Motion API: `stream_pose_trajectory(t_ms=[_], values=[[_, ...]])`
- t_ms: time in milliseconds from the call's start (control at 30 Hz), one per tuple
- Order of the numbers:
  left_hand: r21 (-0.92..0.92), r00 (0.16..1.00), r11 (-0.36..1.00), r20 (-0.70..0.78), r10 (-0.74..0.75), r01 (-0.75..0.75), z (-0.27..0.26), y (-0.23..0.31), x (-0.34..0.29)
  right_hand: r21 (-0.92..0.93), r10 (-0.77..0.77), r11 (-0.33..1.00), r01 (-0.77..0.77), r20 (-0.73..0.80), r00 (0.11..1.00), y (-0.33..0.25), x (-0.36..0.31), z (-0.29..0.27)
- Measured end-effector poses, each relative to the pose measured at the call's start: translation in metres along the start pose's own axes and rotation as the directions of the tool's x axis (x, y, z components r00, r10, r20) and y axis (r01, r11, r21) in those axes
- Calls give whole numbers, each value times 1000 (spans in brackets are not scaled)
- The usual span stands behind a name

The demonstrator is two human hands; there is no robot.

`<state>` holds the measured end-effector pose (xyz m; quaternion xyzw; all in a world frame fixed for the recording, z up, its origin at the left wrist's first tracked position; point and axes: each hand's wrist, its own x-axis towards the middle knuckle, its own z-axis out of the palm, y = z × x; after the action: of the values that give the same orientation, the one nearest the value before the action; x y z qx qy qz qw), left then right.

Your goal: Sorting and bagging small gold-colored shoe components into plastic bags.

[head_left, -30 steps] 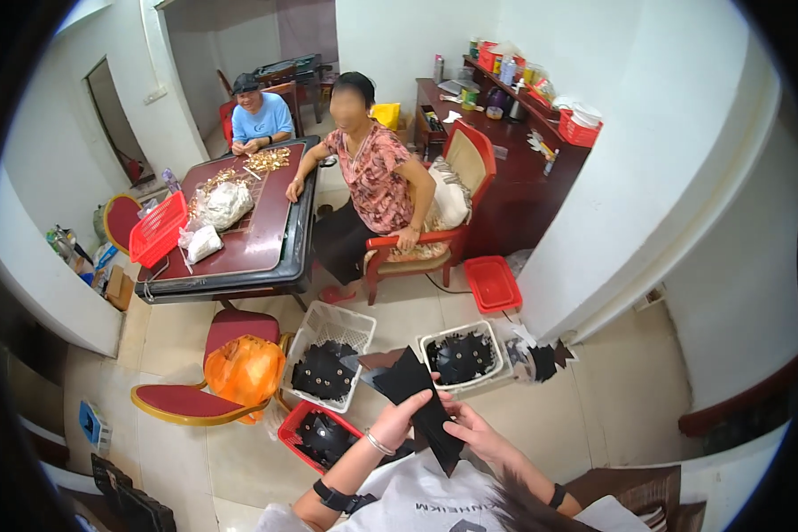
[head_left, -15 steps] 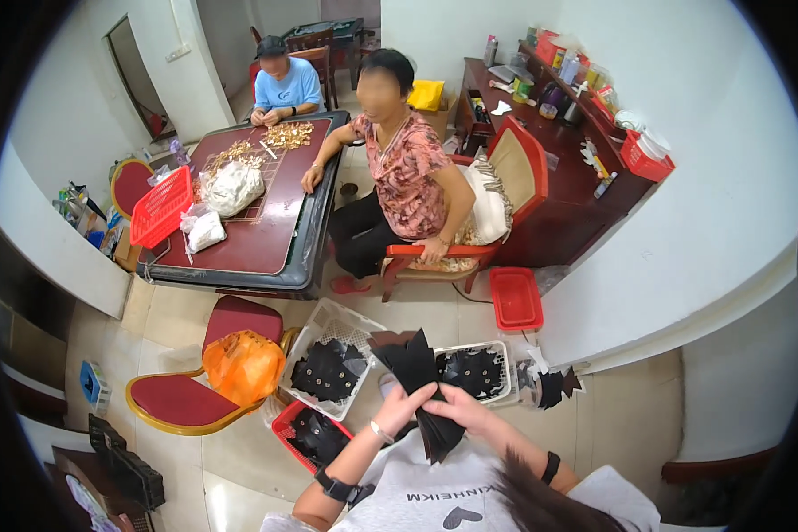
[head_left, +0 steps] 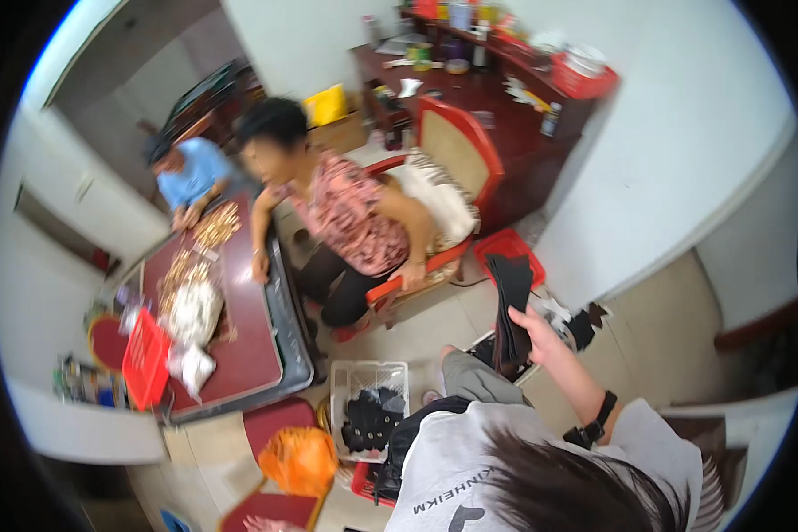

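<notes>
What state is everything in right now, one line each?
Black stack: bunched, held
Right hand: closed on the stack
Left hand: only partly visible, state unclear
White basket: open-topped, holding dark pieces
Orange bag: crumpled, on a red chair
White bag: bulging, on the table
Armchair: occupied

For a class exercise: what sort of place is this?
Probably an informal piecework room: gold-coloured pieces on a red-topped table, black pieces in a white plastic crate, held black sheets.
</notes>
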<state>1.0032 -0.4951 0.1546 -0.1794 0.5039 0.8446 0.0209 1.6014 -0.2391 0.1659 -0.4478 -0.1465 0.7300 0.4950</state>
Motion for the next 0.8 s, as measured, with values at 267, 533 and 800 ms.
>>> stream_pose_trajectory(t_ms=[267,533,800], values=[[102,861,947,397,-319,304,14,-115,-24,-257,-234,953,158,-297,926,-116,97,-52],[255,890,908,235,-391,331,119,-154,-222,-386,-170,922,23,-352,920,-232,332,-155],[225,983,971,145,-111,76,162,-194,-337,-470,-247,875,113,-233,941,-396,523,-224]])
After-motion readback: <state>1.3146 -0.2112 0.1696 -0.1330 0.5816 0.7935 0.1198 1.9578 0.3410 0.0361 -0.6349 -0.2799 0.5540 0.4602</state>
